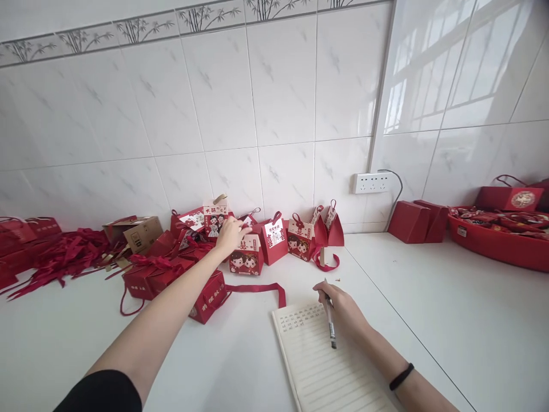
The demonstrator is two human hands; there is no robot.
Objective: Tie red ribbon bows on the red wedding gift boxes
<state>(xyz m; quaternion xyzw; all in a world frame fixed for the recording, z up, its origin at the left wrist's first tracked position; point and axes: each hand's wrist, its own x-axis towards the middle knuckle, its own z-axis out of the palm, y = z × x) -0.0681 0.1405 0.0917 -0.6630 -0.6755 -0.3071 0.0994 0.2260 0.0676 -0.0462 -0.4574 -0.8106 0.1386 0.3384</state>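
My left hand (231, 236) reaches over the red gift boxes near the wall, fingers partly stretched out. It is right beside an upright box with a cartoon couple (215, 222) and above a box with two cartoon faces (245, 262); whether it touches either is unclear. My right hand (342, 309) grips a pen (330, 327), whose dark cap end points down toward me. Beneath that hand lies an open lined notebook (319, 363) with several rows of small handwriting at its top.
More red boxes (274, 241) stand along the tiled wall. Red ribbons (75, 254) and a brown carton (141, 233) lie left. A curled ribbon (330, 265) sits behind the notebook. Far right is a red basin (493, 247) of packets; a power strip (371, 183) is on the wall.
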